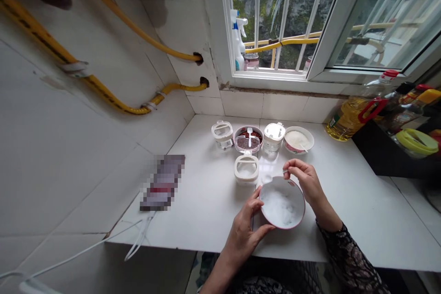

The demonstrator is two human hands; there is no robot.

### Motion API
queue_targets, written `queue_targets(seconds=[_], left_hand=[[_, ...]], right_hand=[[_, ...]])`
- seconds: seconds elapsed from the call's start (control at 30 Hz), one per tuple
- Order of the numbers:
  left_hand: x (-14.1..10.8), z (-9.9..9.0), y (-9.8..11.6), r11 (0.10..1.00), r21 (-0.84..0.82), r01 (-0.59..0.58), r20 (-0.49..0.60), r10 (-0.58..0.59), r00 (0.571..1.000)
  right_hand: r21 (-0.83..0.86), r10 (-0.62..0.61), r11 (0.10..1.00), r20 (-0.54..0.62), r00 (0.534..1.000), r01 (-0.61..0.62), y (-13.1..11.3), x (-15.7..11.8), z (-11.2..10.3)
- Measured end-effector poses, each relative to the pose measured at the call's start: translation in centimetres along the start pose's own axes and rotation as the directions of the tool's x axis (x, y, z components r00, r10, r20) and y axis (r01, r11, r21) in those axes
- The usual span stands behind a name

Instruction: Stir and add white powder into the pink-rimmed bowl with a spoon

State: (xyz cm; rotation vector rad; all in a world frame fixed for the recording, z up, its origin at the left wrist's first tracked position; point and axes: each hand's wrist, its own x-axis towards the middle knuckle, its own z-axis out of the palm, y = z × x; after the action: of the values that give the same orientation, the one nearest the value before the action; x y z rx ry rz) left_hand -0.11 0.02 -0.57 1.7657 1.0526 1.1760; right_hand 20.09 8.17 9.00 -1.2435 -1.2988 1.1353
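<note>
Clasping a smooth, round bowl (299, 196) of white granules (280, 209), the left hand (248, 220) curves.

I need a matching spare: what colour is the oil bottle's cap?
Red; the oil bottle's cap shows best in the head view.

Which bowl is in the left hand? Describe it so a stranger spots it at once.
Below the window, find the white counter. Near its front edge, the left hand holds the bowl, with the right hand close to its far right rim. Unlike the two back bowls, it is held, with white stuff spread across its bottom.
</note>
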Motion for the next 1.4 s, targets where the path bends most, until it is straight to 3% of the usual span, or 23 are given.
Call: queue_targets(seconds=[0.07,0.13,0.23,0.3,0.33,0.4,0.47,0.57,0.67,0.8,0.9,1.13,1.27,1.4], left_hand=[[0.0,0.0,0.0,1.0,-0.005,-0.003,-0.005,0.003,1.0],[0.0,0.0,0.0,1.0,-0.008,-0.002,-0.007,0.002,1.0],[0.1,0.1,0.1,1.0,-0.012,0.005,0.0,-0.005,1.0],[0.1,0.1,0.2,1.0,-0.013,0.006,0.003,-0.006,1.0],[0.1,0.1,0.2,1.0,-0.012,0.003,0.002,-0.003,1.0],[0.1,0.1,0.2,1.0,-0.007,0.0,-0.002,-0.001,1.0],[0.1,0.1,0.1,1.0,-0.001,-0.004,-0.007,0.004,1.0],[0.1,0.0,0.0,1.0,0.01,-0.014,-0.01,0.015,1.0],[0.0,0.0,0.0,1.0,0.017,-0.025,-0.005,0.025,1.0],[0.0,-0.1,-0.1,0.999,0.023,-0.027,-0.019,0.027,0.999],[-0.1,-0.1,0.0,1.0,0.01,-0.007,-0.025,0.008,1.0],[-0.1,0.0,0.0,1.0,-0.014,0.011,-0.021,-0.011,1.0],[-0.1,0.1,-0.2,1.0,-0.025,0.014,-0.01,-0.014,1.0],[-0.1,0.1,-0.1,1.0,-0.03,0.004,-0.007,-0.004,1.0]], right_hand=[[-0.081,-0.127,0.989,-0.009,0.992,0.125,-0.3,0.0,0.9],[-0.221,-0.304,0.928,0.013,0.953,0.299,-0.5,0.0,1.8],[-0.457,-0.559,0.679,0.185,0.808,0.574,-0.3,0.1,2.8],[-0.527,-0.632,0.508,0.309,0.711,0.681,0.0,0.1,3.0],[-0.536,-0.651,0.464,0.333,0.682,0.705,0.1,0.1,2.9],[-0.526,-0.686,0.461,0.3,0.663,0.715,0.0,0.0,2.5],[-0.497,-0.695,0.529,0.211,0.687,0.688,-0.3,-0.2,1.7],[-0.47,-0.614,0.668,0.09,0.784,0.577,-0.6,-0.5,0.2],[-0.505,-0.515,0.704,0.12,0.849,0.499,-0.2,-0.5,-0.7],[-0.544,-0.426,0.638,0.34,0.838,0.545,0.7,-0.5,-0.2],[-0.509,-0.37,0.664,0.413,0.832,0.548,1.0,-0.7,0.5],[-0.444,-0.277,0.833,0.184,0.943,0.331,0.3,-0.6,-0.5],[-0.28,-0.098,0.952,0.106,0.99,0.124,0.0,-0.5,-0.8],[-0.099,0.049,0.994,0.062,0.997,-0.043,0.0,-0.3,-0.5]])
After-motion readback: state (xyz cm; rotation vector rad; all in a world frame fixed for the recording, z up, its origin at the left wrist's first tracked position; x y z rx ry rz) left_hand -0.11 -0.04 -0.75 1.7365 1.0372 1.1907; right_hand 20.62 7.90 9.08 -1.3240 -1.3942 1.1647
